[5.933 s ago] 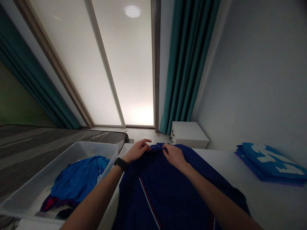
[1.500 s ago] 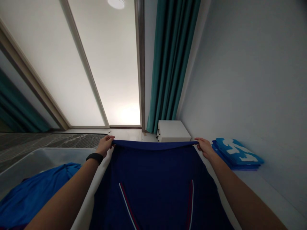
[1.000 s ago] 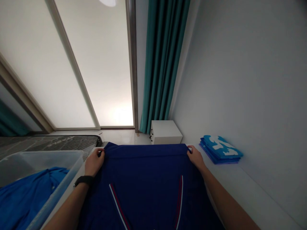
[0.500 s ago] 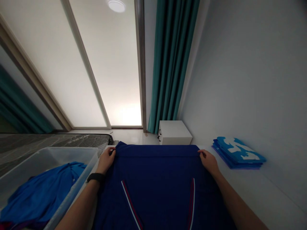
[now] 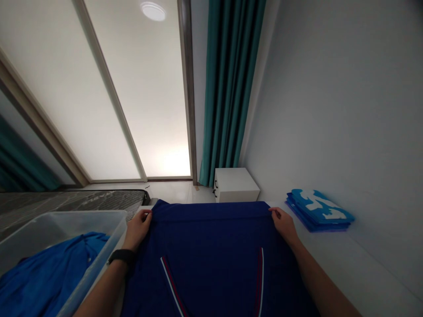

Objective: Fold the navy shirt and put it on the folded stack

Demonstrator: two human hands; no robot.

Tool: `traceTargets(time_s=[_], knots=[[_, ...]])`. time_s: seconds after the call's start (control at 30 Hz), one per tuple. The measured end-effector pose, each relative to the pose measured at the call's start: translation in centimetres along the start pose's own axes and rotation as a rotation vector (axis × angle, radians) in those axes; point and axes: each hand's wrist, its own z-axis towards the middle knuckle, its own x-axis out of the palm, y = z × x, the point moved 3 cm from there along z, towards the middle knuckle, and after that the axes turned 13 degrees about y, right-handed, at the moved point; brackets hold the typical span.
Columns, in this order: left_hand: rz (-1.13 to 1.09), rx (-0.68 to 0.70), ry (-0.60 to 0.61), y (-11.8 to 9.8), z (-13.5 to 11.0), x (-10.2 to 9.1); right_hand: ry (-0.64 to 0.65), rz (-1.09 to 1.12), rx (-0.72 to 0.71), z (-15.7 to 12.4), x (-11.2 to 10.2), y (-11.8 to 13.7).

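A navy blue garment (image 5: pixel 211 255) with red and white stripes lies spread over the white table (image 5: pixel 333 264), its far edge folded over in a band. My left hand (image 5: pixel 138 226) pinches the far left corner of the cloth. At the far right corner, my right hand (image 5: pixel 284 222) grips the same edge between thumb and fingers. The near part of the garment runs out of view at the bottom. A black band (image 5: pixel 122 256) is on my left wrist.
Left of the table stands a clear plastic bin (image 5: pixel 120 220) with blue clothing (image 5: pixel 62 268) in it. A folded blue and white stack (image 5: pixel 319 209) sits on the right by the wall. Beyond the table are a white cabinet (image 5: pixel 236 180) and a teal curtain (image 5: pixel 228 88).
Both hands keep their hold on the garment's far corners. The whole view has shifted slightly, with most things now a little further left; the garment looks much the same.
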Motion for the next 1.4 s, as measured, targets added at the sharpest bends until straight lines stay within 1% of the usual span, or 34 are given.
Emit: traceTargets(time_s=[0.2, 0.33, 0.4, 0.53, 0.6, 0.7, 0.8, 0.87, 0.93, 1.0, 1.07, 1.17, 1.23, 1.33, 1.4], knots=[[-0.176, 0.064, 0.016, -0.1, -0.4, 0.0, -0.017, 0.037, 0.013, 0.1, 0.0, -0.3], [-0.103, 0.056, 0.015, -0.5, -0.9, -0.1, -0.022, 0.051, 0.052, 0.3, 0.2, -0.7], [-0.079, 0.049, 0.023, -0.7, -1.0, -0.1, -0.002, 0.059, 0.061, 0.5, 0.3, -0.8], [-0.125, 0.059, 0.043, -0.6, -0.8, 0.1, 0.063, 0.114, 0.073, 0.7, 0.1, -0.6], [-0.144, 0.063, 0.035, -0.4, -0.7, 0.1, 0.074, 0.187, 0.072, 0.7, -0.3, -0.1], [-0.099, 0.051, 0.038, -0.4, -0.4, 0.2, 0.079, 0.267, 0.067, 1.3, -1.1, 1.2], [-0.048, 0.027, 0.067, -0.4, -0.2, 0.2, 0.078, 0.288, 0.05, 2.9, -2.2, 3.0], [-0.047, 0.014, 0.057, -0.5, -0.1, 0.1, 0.061, 0.302, 0.027, 4.1, -3.2, 4.0], [-0.059, 0.002, 0.039, -0.5, 0.0, 0.0, 0.037, 0.311, 0.013, 4.7, -4.3, 4.6], [-0.065, -0.009, 0.031, -0.5, 0.0, -0.1, 0.026, 0.304, 0.008, 4.3, -4.9, 4.7], [-0.057, -0.007, 0.028, -0.5, 0.0, -0.1, 0.04, 0.273, 0.014, 2.8, -4.8, 4.2], [-0.035, -0.005, 0.022, -0.7, 0.0, -0.2, 0.093, 0.2, 0.057, -0.2, -3.2, 2.7], [-0.032, -0.014, 0.028, -0.9, -0.1, -0.2, 0.109, 0.161, 0.09, -1.7, -2.0, 1.7], [-0.102, -0.012, 0.038, -1.7, -0.2, -0.5, 0.119, 0.135, 0.11, -2.2, -1.2, 1.1], [-0.192, -0.011, -0.017, -2.6, 0.0, -1.1, 0.121, 0.138, 0.11, -1.3, -1.5, 1.3]])
